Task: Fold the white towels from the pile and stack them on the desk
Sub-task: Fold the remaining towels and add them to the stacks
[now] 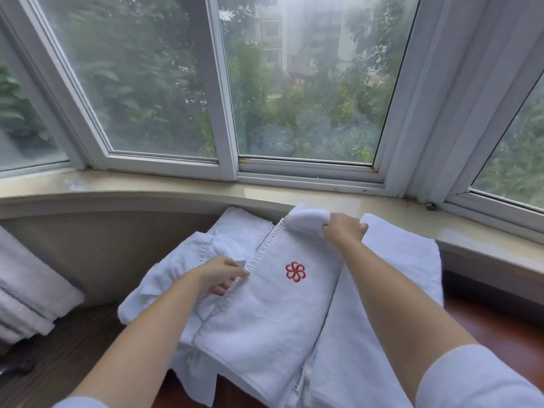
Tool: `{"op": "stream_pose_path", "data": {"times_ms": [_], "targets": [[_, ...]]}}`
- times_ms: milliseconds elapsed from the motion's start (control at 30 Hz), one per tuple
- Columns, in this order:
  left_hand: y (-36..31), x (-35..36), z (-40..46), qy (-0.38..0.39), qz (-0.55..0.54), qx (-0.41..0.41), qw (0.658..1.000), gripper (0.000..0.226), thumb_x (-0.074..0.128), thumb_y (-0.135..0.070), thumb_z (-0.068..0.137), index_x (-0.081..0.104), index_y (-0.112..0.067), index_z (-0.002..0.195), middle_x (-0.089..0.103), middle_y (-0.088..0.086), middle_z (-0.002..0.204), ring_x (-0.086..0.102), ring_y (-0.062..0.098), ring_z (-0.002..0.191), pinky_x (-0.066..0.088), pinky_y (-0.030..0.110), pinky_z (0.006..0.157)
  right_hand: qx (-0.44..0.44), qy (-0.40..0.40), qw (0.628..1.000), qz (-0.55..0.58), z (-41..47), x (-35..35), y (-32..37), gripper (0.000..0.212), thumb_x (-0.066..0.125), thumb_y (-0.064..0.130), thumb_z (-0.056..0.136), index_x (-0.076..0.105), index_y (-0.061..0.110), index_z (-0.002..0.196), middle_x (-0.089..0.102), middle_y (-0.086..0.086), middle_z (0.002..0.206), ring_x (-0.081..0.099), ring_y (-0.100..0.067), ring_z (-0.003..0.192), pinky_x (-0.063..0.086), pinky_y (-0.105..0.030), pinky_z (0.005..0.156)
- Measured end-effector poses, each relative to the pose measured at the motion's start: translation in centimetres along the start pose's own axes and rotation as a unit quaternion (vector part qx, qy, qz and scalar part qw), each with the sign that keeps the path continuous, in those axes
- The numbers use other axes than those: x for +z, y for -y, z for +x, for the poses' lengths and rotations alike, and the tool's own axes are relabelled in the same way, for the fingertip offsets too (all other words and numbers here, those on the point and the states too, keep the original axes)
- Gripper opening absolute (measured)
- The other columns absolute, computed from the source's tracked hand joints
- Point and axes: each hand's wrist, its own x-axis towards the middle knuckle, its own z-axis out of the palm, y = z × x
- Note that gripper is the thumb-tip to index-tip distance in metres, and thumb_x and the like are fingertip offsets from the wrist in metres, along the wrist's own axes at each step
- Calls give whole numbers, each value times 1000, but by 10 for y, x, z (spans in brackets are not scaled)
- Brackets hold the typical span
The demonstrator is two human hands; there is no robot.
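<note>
Sleeves frame both forearms over the wooden desk (73, 357). Left hand (219, 275) pinches the stitched hem of the logo towel (265, 313), which lies atop the white pile (164, 278). Farther off, right hand (343, 229) curls its fingers round the rolled far end near the windowsill (176, 187). Probably best: hold the hem taut, bring that end over evenly, and match the edges.

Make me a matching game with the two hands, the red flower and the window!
Things:
1. left hand
2. right hand
3. red flower logo
4. window

Descriptions:
A. behind the sill, trees outside
B. grips the towel's rolled far end
C. stitched on the towel's top
D. pinches the towel's left hem

Pairs: 1-D, 2-B, 3-C, 4-A
</note>
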Motion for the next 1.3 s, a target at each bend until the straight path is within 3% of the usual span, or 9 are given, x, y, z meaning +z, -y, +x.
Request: {"op": "stream_pose_path", "data": {"times_ms": [200, 400, 700, 900, 967, 1033, 1133, 1233, 1300], "targets": [[-1, 0, 19, 8, -14, -8, 1000, 32, 76, -14, 79, 62, -15, 108, 55, 3, 94, 47, 14, 67, 44, 24, 57, -95, -203, 971, 83, 28, 0, 8, 46, 39, 4, 89, 59, 33, 119, 46, -5, 105, 42, -26, 105, 20, -37, 95], [6, 2, 28, -2, -17, -34, 999, 21, 76, -15, 80, 62, -17, 96, 54, 3, 85, 45, 10, 60, 40, 20, 47, 21, -10, 999, 29, 33, 22, 11, 78, 44, 5, 86, 7, 28, 152, 4, -10, 156, 4, -31, 142, 1, -46, 116], [5, 5, 17, 9, 15, -46, 999, 22, 78, -23, 80, 59, -15, 91, 49, 1, 73, 41, 10, 49, 36, 19, 43, -14, 82, 995, -48, -23, 37, -4, 34, 41, 15, 86, 50, 23, 118, 49, -5, 126, 36, -26, 126, 19, -44, 107], [10, -2, -21, 120, 21, -85, 989, 33, 70, -14, 87, 57, -15, 117, 66, 10, 118, 67, 25, 98, 54, 36, 83, -40, 98, 994, -29, -66, 31, 4, 34, 44, 19, 87, 53, 22, 119, 52, -3, 126, 44, -25, 124, 21, -44, 108], [11, -3, -28, 138, 7, -88, 987, 30, 69, -20, 89, 58, -17, 117, 70, 5, 109, 70, 20, 91, 58, 33, 76, -45, 95, 994, -18, -74, 33, 7, 32, 46, 20, 88, 53, 22, 118, 52, -3, 126, 45, -25, 123, 22, -42, 105], [18, -3, -37, 117, 55, -99, 987, 39, 70, -28, 87, 55, -18, 122, 66, 2, 111, 66, 17, 89, 56, 28, 66, -58, 95, 993, -27, -85, 38, 13, 32, 45, 19, 89, 54, 21, 119, 50, -4, 126, 43, -26, 122, 23, -42, 105], [38, -2, -40, 63, 174, -86, 979, 51, 73, -42, 82, 53, -17, 122, 55, 3, 117, 61, 20, 99, 56, 31, 75, -77, 78, 994, -10, -98, 42, 22, 30, 44, 21, 93, 55, 20, 120, 49, -7, 126, 42, -27, 121, 26, -39, 102], [49, -7, -36, 0, 127, -46, 991, 45, 57, -58, 88, 57, -17, 109, 57, 5, 90, 56, 17, 67, 49, 26, 56, -111, 70, 990, 45, -107, 46, 37, 28, 41, 20, 95, 58, 17, 118, 50, -8, 124, 44, -29, 117, 33, -35, 95], [54, -19, -29, -74, 140, 2, 987, 39, 55, -50, 92, 58, -13, 104, 62, 7, 85, 59, 19, 67, 49, 26, 59, -127, 65, 987, 69, -111, 47, 55, 29, 40, 17, 94, 59, 15, 116, 51, -8, 123, 45, -29, 116, 37, -35, 93]]}}
